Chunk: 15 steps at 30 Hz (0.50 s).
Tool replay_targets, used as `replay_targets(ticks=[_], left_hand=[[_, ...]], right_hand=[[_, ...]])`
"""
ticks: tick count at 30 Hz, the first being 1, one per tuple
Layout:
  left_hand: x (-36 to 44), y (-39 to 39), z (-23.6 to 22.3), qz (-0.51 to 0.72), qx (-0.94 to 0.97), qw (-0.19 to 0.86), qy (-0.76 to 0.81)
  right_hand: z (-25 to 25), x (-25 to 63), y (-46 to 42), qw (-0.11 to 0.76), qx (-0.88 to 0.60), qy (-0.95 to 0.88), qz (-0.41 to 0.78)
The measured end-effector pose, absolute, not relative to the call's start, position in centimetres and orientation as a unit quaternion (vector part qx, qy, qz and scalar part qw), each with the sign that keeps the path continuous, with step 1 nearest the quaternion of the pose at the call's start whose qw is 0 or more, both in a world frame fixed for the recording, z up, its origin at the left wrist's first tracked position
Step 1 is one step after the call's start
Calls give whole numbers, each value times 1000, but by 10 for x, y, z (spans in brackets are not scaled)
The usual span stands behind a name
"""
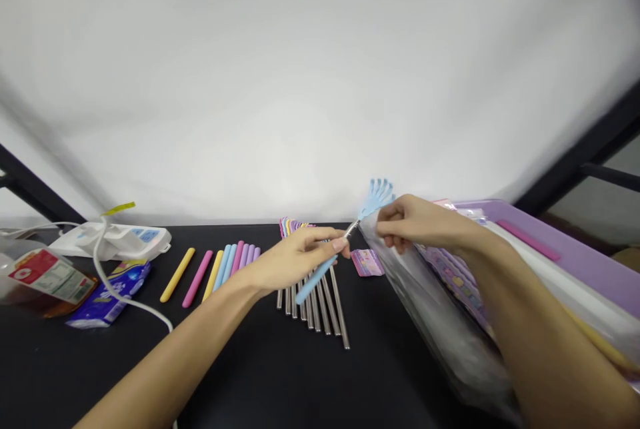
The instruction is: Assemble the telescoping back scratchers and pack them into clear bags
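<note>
The left hand [293, 259] is closed around a blue back scratcher [345, 242], its thumb and fingers pinching the spot where the blue handle meets the steel shaft; the scratcher lies slanted above the black worktop [240, 366], its hand-shaped claw [377, 198] raised toward the right hand [420, 222]; that hand pinches the top edge of a clear plastic bag [430, 309] between thumb and curled fingers, right beside the claw; the bag hangs slanted down toward the near right of the worktop; just behind it sits a stack of lilac printed packets [453, 282], though how they lie against the bag is hard to tell; beneath the left hand, steel rods [315, 309] lie fanned out, with a small pile of coloured claw heads [293, 226] at their far end; a small pink packet [367, 262] lies just right of the rods; to their left is a row of pastel handles [230, 266] in yellow, pink, blue and purple; further left are a white power strip [113, 242] with a white cable [130, 302], a blue packet [110, 297] and a printed carton [50, 276]; at the far right, a purple tray [567, 246] holds a pink handle [529, 240].
</note>
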<state>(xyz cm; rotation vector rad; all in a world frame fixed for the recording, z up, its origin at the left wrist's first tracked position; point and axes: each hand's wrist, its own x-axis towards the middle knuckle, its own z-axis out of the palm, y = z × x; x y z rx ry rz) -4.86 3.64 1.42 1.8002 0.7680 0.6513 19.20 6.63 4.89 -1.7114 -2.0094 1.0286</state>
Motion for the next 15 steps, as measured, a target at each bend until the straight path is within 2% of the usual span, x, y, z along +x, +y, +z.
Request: replay_targets(ticks=[3, 6, 8, 10, 12, 15], left_hand=[[-44, 33, 13, 294, 672, 621, 276], [-41, 34, 8, 330, 603, 675, 267], [-41, 38, 4, 364, 567, 679, 291], [-42, 43, -1, 393, 537, 675, 319], [-44, 47, -4, 426, 510, 666, 340], [-45, 50, -4, 491, 460, 650, 355]], right_hand=[[47, 169, 63, 282, -516, -653, 476], [36, 151, 65, 337, -431, -599, 584], [31, 147, 68, 368, -402, -576, 609], [30, 149, 69, 395, -422, -575, 579], [34, 152, 67, 375, -470, -608, 519], [42, 153, 58, 228, -482, -692, 486]])
